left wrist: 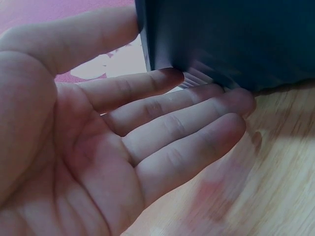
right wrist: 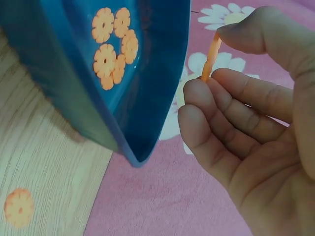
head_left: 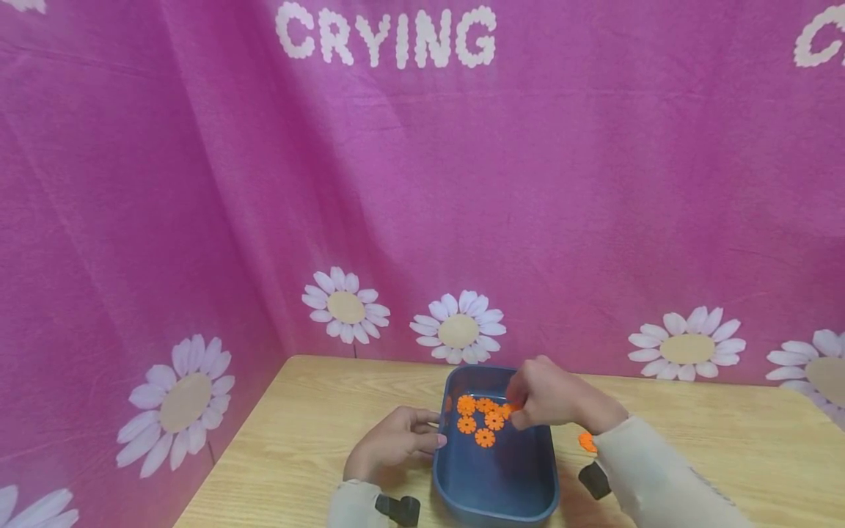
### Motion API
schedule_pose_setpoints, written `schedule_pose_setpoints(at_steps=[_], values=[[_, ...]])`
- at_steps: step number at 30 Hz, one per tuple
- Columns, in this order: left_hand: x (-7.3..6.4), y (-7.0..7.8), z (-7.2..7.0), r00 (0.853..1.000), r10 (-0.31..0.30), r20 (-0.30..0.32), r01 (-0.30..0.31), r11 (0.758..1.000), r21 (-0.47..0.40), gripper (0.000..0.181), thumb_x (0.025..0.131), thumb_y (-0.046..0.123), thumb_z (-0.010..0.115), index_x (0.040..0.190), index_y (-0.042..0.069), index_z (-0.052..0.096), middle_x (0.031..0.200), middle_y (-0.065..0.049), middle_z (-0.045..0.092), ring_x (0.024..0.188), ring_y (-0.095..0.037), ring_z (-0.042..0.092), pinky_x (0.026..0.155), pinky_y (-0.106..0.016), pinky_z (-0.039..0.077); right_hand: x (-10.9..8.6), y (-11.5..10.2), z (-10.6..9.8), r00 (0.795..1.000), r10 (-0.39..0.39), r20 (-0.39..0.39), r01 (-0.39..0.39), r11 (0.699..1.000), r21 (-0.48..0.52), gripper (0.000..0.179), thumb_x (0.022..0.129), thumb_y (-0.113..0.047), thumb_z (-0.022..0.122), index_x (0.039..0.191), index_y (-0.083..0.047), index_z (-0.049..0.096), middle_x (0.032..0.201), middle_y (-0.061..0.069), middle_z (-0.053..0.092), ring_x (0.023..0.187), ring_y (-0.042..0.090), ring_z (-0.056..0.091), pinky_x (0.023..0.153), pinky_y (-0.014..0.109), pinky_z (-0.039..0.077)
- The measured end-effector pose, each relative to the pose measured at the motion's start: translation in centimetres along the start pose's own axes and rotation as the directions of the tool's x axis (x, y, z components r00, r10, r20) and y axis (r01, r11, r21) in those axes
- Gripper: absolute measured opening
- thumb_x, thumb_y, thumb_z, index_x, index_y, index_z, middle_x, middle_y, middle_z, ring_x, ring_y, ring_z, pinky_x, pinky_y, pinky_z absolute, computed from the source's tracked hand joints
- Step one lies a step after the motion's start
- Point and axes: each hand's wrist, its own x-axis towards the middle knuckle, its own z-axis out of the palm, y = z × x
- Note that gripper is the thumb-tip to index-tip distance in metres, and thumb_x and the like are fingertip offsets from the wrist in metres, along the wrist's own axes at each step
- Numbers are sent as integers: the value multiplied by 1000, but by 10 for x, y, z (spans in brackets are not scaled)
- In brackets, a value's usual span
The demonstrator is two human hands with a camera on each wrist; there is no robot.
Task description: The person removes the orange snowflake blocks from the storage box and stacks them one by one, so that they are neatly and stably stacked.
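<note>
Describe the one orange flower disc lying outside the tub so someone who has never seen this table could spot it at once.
Start at the blue tub in the middle of the wooden table. Look just past its right wall, beside the sleeve of the right hand. There lies a single orange disc flat on bare wood, alone, whereas the other loose discs sit clustered inside the tub.

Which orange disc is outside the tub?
The orange disc lying alone on the table, just right of the blue tub; another is pinched in the right hand.

discs [head_left: 480, 420] in tub [head_left: 495, 484], tub on table [head_left: 726, 440]
</note>
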Motion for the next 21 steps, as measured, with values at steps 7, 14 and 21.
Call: schedule_pose_setpoints(at_steps=[7,14,21], values=[[0,0,0,1000,4,2,-4,1000,-10,45,92,5,70,133,-8,57,111,-18,70,97,-30,70,84,-42,59,-11,6,-6,998,54,-10,-54,998,9,20,69,-9,81,88,-2,78,78,-1,72,67,6,65,58,23,57],[0,-1,0,1000,-4,-1,4,1000,-6,44,92,5,70,133,-7,58,112,-18,70,98,-31,70,85,-42,59,-21,14,-11,997,74,-34,-74,997,-6,20,67,-8,81,86,-3,77,75,-4,70,65,6,62,57,22,55],[1,-1,0,1000,-9,7,9,1000,-18,45,92,6,70,133,-7,58,112,-18,70,98,-31,70,85,-42,59,-31,25,-15,997,66,-47,-66,998,-4,17,65,-8,81,81,-7,75,72,-8,67,63,5,60,57,24,55]])
